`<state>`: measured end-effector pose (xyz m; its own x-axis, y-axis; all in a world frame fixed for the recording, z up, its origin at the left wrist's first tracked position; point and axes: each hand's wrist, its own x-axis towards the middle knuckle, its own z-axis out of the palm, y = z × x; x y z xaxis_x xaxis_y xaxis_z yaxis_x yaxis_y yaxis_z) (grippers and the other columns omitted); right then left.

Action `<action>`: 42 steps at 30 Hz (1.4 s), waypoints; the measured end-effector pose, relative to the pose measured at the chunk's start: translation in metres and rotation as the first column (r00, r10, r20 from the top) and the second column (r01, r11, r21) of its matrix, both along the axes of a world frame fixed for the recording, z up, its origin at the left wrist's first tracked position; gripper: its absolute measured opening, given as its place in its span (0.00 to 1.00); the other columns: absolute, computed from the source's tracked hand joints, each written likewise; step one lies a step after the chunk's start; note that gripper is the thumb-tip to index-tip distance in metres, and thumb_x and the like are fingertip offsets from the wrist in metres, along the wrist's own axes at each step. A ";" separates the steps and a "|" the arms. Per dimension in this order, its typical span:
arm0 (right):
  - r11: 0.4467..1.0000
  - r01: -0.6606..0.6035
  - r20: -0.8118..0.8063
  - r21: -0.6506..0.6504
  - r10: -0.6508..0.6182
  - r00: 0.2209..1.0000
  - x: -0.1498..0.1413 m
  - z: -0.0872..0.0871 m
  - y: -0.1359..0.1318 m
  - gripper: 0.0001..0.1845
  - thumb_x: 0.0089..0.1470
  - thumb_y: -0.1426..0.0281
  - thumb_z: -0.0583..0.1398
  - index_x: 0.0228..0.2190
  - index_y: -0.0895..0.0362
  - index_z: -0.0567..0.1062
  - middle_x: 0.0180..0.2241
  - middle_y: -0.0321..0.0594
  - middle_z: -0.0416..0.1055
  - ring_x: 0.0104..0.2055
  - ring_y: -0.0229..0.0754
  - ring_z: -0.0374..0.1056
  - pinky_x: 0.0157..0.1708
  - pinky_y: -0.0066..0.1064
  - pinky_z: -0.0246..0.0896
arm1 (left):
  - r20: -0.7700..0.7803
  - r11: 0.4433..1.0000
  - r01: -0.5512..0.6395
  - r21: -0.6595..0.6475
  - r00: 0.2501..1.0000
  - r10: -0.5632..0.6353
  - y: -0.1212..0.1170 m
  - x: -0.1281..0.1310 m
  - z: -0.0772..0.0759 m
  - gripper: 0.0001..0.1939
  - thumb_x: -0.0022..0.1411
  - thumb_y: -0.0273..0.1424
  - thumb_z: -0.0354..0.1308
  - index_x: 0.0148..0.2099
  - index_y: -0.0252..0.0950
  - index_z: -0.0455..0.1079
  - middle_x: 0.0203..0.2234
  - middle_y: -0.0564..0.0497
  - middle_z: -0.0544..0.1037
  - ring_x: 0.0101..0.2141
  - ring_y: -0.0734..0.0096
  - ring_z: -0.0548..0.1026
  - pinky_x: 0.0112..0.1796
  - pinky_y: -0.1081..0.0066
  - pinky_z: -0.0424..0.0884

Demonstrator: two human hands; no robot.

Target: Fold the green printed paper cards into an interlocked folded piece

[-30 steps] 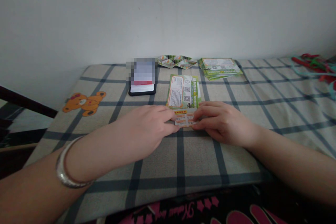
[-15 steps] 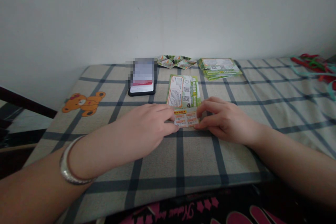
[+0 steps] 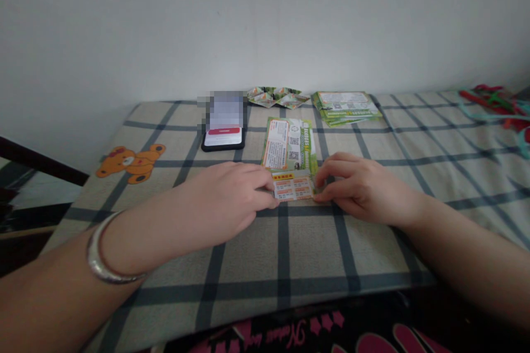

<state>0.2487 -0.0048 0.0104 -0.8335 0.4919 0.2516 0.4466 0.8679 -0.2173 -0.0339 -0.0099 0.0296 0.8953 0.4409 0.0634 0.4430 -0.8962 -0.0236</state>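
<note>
i'm watching through the head camera, and both hands are at the leaflet (image 3: 289,143), which lies on the checked tablecloth (image 3: 248,270) around the middle of the view. its near part shows a pale panel with orange print and a yellow heading; the far part is green and white, with square codes. the left hand (image 3: 227,198) is at the panel's left edge, fingers bent, thumb and forefinger a little apart. over on the other side, the right hand (image 3: 364,190) has its fingers curled and its thumb and forefinger at the right edge. i can't tell from here whether either one is pinching the paper or only resting against it.

there's a silver bangle (image 3: 99,259) around the left wrist. beyond the left hand i've got a phone (image 3: 226,139), screen up, its far part blurred out. just to its right sit some folded paper pieces (image 3: 278,98) near the wall (image 3: 265,22), then a stack of leaflets (image 3: 348,106), slightly fanned. an orange bear picture (image 3: 130,165) is at the far left, and a tangle of red and green strips (image 3: 494,100) is at the far right.
</note>
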 end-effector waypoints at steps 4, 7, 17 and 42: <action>0.997 -0.019 0.018 0.075 0.018 1.000 -0.003 0.000 -0.002 0.12 0.57 0.77 0.56 0.33 0.56 0.79 0.37 0.42 0.74 0.40 0.44 0.66 0.39 0.37 0.64 | 0.000 0.999 -0.022 0.036 1.000 0.022 0.002 0.000 -0.005 0.17 0.59 0.21 0.53 0.44 0.43 0.77 0.49 0.48 0.76 0.47 0.58 0.74 0.46 0.55 0.74; 0.989 -0.038 0.018 0.141 0.036 0.999 -0.006 0.000 -0.003 0.12 0.59 0.76 0.54 0.34 0.57 0.78 0.36 0.42 0.75 0.41 0.45 0.66 0.41 0.38 0.65 | 0.069 0.999 -0.040 -0.001 0.997 0.040 0.009 -0.001 -0.011 0.17 0.59 0.22 0.54 0.44 0.45 0.78 0.50 0.45 0.74 0.46 0.57 0.75 0.45 0.54 0.73; 0.973 0.208 -0.085 0.103 -0.200 0.976 -0.015 -0.013 0.001 0.24 0.55 0.65 0.63 0.52 0.60 0.71 0.49 0.48 0.73 0.50 0.50 0.67 0.52 0.45 0.65 | 0.327 0.995 -0.005 -0.103 0.944 0.039 0.019 0.005 -0.027 0.13 0.62 0.23 0.53 0.35 0.41 0.77 0.38 0.52 0.77 0.43 0.64 0.72 0.49 0.59 0.68; 0.979 0.202 -0.181 0.041 -0.191 0.965 -0.016 -0.016 0.003 0.24 0.56 0.68 0.63 0.54 0.57 0.69 0.49 0.47 0.73 0.51 0.49 0.68 0.51 0.45 0.67 | 0.335 0.972 -0.225 0.070 0.923 0.190 0.014 0.014 -0.029 0.18 0.60 0.36 0.61 0.50 0.33 0.70 0.45 0.44 0.77 0.50 0.55 0.70 0.51 0.56 0.68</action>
<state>0.2322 -0.0020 -0.0055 -0.6623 0.6216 0.4182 0.5690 0.7805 -0.2590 -0.0198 0.0037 0.0009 0.7072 0.5895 0.3904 0.6179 -0.7836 0.0639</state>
